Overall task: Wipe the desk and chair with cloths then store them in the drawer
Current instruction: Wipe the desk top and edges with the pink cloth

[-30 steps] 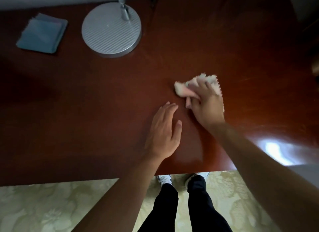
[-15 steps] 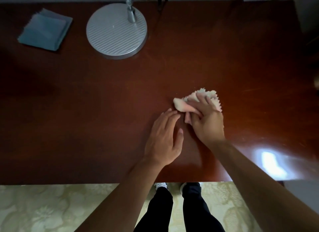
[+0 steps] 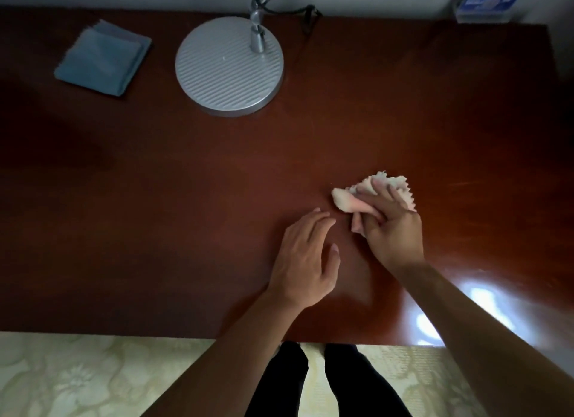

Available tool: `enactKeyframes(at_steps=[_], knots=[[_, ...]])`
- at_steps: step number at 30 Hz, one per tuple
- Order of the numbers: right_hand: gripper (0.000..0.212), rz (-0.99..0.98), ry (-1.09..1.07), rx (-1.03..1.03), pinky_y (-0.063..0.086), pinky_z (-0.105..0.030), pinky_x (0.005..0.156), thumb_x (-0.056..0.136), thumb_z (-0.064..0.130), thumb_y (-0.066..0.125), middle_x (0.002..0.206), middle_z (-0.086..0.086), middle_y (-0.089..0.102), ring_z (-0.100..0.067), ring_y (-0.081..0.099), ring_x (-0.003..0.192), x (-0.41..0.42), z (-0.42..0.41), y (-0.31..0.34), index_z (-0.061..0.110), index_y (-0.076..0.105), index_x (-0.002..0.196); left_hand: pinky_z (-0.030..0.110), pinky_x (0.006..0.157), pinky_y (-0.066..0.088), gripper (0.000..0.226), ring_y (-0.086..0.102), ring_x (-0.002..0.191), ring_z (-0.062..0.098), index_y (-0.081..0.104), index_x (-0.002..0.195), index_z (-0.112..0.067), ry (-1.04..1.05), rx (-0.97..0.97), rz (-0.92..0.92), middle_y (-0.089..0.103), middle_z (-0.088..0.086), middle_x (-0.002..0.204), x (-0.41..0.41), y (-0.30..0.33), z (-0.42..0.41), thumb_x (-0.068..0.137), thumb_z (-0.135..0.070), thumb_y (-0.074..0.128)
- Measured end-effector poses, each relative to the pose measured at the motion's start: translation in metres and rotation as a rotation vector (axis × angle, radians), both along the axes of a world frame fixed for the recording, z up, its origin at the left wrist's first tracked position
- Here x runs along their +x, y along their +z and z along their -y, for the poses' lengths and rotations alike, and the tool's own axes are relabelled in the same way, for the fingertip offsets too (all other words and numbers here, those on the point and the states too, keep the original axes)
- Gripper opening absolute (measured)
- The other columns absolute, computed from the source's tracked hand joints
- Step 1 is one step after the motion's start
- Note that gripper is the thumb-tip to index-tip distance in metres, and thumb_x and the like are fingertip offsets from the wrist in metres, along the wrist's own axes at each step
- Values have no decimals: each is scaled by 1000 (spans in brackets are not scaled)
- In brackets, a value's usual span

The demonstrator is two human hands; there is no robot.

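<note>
Since a second ago the right hand point(image 3: 393, 230) and its pink cloth point(image 3: 366, 196) have slid a little toward the near edge of the worktop point(image 3: 155, 214), while the left hand point(image 3: 306, 261) has kept its place beside them. The view has also tipped up, so more of the back wall shows.

That cloth sits right of centre in the frame, bunched into a wad rather than spread flat, probably so it gives a firm pad to rub with. The right hand's grip is closed over it: fingers curled across the top, thumb tucked under one fold, pressing it onto the wood. The left hand lies flat just beside it, fingers straight and holding nothing, apart from the cloth; I'd judge it is there to steady the person as they lean in.

Further out, a blue cloth point(image 3: 104, 58) lies folded in the upper left, well apart from the wiping, likely kept back for the chair. A lamp base point(image 3: 228, 68) stands at upper centre, its stem and cord rising at the back. In the upper right corner is a blue box point(image 3: 484, 0) with pale printing, too blurred for me to read. No other writing shows anywhere. A patterned floor point(image 3: 93, 379) lies below the near edge.
</note>
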State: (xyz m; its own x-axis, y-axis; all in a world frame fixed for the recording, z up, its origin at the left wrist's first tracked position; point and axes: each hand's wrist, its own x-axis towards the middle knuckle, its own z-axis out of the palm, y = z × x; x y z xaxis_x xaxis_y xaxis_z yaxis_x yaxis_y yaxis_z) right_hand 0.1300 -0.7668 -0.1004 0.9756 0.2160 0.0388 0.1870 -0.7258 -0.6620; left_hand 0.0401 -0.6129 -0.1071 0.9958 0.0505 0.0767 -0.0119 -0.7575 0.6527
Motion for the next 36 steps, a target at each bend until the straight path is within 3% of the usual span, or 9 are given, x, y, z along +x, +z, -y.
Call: enactKeyframes(at_steps=[5, 12, 16, 18, 21, 24, 29, 33, 36], knots=[[43, -10, 19, -42, 32, -43, 115, 84, 7, 59, 137, -9, 57, -29, 44, 136, 57, -16, 4, 18, 66, 124, 42, 102, 33, 35, 48, 129, 18, 60, 118, -16, 212, 232, 9, 55, 4, 134, 26, -4, -17, 85, -22, 55], [37, -41, 106, -25, 29, -30, 116, 88, 12, 57, 135, -6, 60, -18, 47, 133, 159, -79, 3, 23, 68, 121, 40, 106, 32, 39, 47, 130, 23, 58, 122, -10, 326, 239, -6, 55, 8, 133, 39, -6, -22, 88, -28, 52], [46, -99, 371, 111, 43, -21, 100, 78, 6, 63, 121, 5, 67, -10, 62, 110, 115, -73, 2, 43, 69, 104, 43, 106, 35, 42, 48, 131, 25, 59, 123, -7, 342, 237, -32, 56, 11, 133, 38, -4, -23, 89, -30, 49], [47, -25, 542, 84, 34, -15, 108, 72, 3, 69, 125, 17, 60, 6, 50, 124, 75, -47, 0, 35, 70, 107, 44, 105, 37, 43, 48, 130, 26, 60, 122, -5, 335, 234, -42, 57, 12, 132, 38, -2, -22, 89, -31, 50], [43, 27, 665, 125, 35, -29, 113, 76, 2, 71, 124, 9, 62, -3, 51, 128, 61, -17, -9, 18, 70, 116, 43, 105, 38, 44, 49, 129, 28, 61, 121, -5, 333, 243, -63, 57, 13, 132, 39, 1, -22, 88, -32, 52], [43, 46, 595, 127, 39, -15, 105, 81, 5, 57, 128, 10, 60, 4, 52, 121, 104, -25, -4, 25, 67, 119, 40, 106, 35, 43, 49, 129, 27, 62, 121, -6, 347, 249, -76, 56, 11, 133, 39, 2, -21, 89, -32, 52], [35, 12, 268, 34, 35, -34, 113, 87, 11, 57, 132, -12, 61, -23, 51, 131, 180, -69, -5, 17, 68, 121, 40, 105, 37, 41, 48, 131, 26, 62, 122, -5, 358, 242, -77, 56, 11, 134, 41, 5, -19, 91, -29, 50], [40, -43, 382, 52, 35, -17, 108, 80, 3, 65, 130, -7, 63, -14, 53, 126, 122, -54, -1, 21, 71, 115, 40, 106, 36, 42, 47, 131, 28, 61, 122, -4, 370, 241, -66, 56, 12, 134, 40, 4, -19, 85, -24, 55], [44, 20, 536, 80, 36, -34, 112, 78, 8, 62, 134, 0, 56, -15, 46, 132, 44, -19, 1, 26, 68, 117, 40, 107, 35, 47, 45, 132, 27, 60, 123, -4, 360, 228, -77, 55, 12, 135, 39, 7, -19, 82, -24, 55]])
